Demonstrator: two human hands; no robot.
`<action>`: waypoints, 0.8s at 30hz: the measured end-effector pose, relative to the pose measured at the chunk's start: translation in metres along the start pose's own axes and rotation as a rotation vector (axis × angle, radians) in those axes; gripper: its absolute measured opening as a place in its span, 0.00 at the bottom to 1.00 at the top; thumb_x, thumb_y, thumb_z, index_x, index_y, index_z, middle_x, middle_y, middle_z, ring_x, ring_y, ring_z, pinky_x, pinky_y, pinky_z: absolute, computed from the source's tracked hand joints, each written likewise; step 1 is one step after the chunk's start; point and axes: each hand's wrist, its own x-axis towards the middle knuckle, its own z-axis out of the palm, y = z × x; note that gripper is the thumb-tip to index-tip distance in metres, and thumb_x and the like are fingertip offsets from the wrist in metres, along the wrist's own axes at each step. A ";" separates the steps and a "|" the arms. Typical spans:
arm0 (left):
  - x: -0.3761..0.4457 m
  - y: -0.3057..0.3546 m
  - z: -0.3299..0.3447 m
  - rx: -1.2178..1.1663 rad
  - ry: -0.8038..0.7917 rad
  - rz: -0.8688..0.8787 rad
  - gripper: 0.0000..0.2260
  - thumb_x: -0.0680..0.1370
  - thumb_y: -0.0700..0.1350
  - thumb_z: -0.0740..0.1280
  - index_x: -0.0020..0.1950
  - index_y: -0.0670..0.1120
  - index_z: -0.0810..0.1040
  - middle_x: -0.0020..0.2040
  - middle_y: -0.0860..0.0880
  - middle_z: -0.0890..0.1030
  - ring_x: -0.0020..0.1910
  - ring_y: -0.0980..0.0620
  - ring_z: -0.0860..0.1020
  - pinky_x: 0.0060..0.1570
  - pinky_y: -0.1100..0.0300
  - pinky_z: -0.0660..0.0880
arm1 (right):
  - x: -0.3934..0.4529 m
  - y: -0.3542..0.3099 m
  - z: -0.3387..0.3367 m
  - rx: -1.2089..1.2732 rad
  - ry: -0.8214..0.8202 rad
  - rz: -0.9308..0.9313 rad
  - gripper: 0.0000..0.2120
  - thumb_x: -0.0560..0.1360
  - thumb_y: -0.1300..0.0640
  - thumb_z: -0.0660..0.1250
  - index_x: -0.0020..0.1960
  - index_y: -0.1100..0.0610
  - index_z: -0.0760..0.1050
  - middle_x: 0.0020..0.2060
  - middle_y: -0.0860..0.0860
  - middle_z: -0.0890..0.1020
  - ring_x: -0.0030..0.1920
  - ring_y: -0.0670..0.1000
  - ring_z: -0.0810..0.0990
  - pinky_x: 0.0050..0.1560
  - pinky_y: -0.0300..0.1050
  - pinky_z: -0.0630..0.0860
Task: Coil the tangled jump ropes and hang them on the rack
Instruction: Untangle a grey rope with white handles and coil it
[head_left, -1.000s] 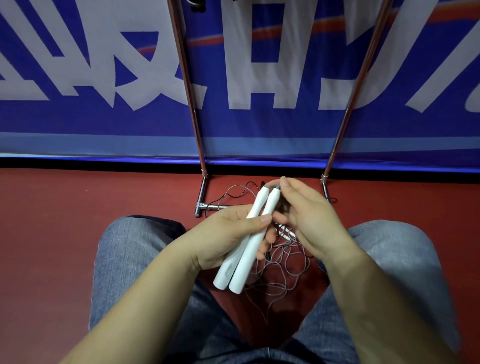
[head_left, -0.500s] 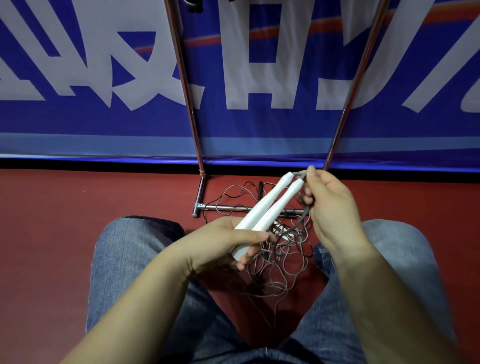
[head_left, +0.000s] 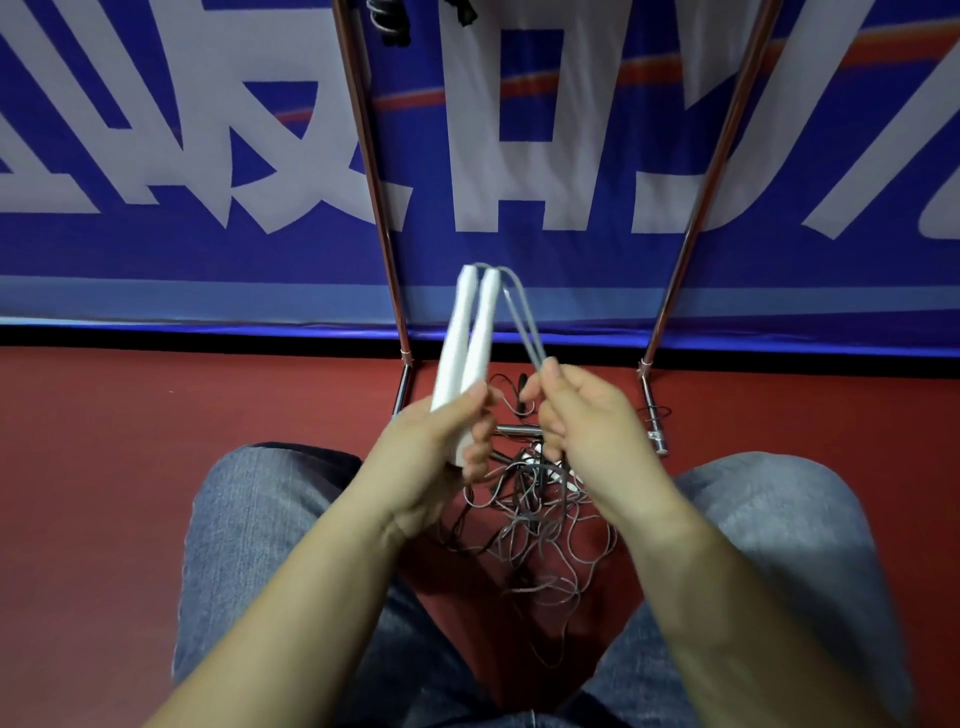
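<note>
Left knee: a leg in grey-blue denim jeans (head_left: 270, 525) fills the lower left, bent, above the dark red floor (head_left: 130, 441).
Left hand: the left hand (head_left: 431, 457) is raised in front of the knees; its fingers (head_left: 475, 447) and thumb are curled round the lower ends of two slim white plastic jump-rope handles (head_left: 465, 353), gripping both together.
Handles: the pair stand nearly upright, side by side and touching, tilted slightly to the right at the top, their tips in front of the blue banner with large white characters (head_left: 208, 156).
Held rope: a thin grey cord (head_left: 522, 312) leaves the handle tips, arches over and runs down to the right as two strands lying close together.
Right hand: the right hand (head_left: 587, 421) is just right of the left one, apart from it; thumb and forefinger pinch the two strands of cord at the top of the hand, the other fingers curled in beneath.
Tangle: a loose heap of thin grey and dark jump-rope cords (head_left: 535, 525) lies on the floor between the knees, below both hands.
Rack: the chrome and copper-toned metal rack (head_left: 374, 171) stands behind the hands against the banner, its two posts leaning outward toward the top, its low crossbar partly hidden by the hands; dark items hang at its top edge, too cropped to tell.
Right knee: the other denim leg (head_left: 779, 545) fills the lower right.
</note>
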 end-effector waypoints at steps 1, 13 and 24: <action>0.002 0.005 0.001 -0.059 0.034 -0.015 0.08 0.71 0.48 0.64 0.42 0.44 0.74 0.27 0.52 0.68 0.21 0.59 0.64 0.20 0.70 0.61 | 0.000 0.003 0.004 -0.047 -0.027 0.003 0.18 0.81 0.52 0.55 0.35 0.53 0.73 0.19 0.43 0.62 0.22 0.44 0.59 0.28 0.43 0.57; 0.012 0.037 -0.002 -0.483 0.036 -0.082 0.13 0.80 0.50 0.59 0.42 0.44 0.73 0.37 0.47 0.78 0.21 0.60 0.71 0.23 0.72 0.72 | -0.013 0.008 0.014 -0.491 -0.168 -0.064 0.17 0.80 0.51 0.55 0.34 0.52 0.71 0.20 0.43 0.66 0.24 0.42 0.63 0.30 0.39 0.61; 0.030 0.020 -0.032 0.725 0.321 0.016 0.05 0.78 0.44 0.66 0.46 0.43 0.73 0.32 0.47 0.71 0.25 0.53 0.69 0.24 0.64 0.71 | -0.016 -0.021 0.002 -0.819 -0.231 -0.227 0.11 0.74 0.47 0.67 0.39 0.53 0.76 0.25 0.46 0.72 0.27 0.44 0.68 0.31 0.43 0.65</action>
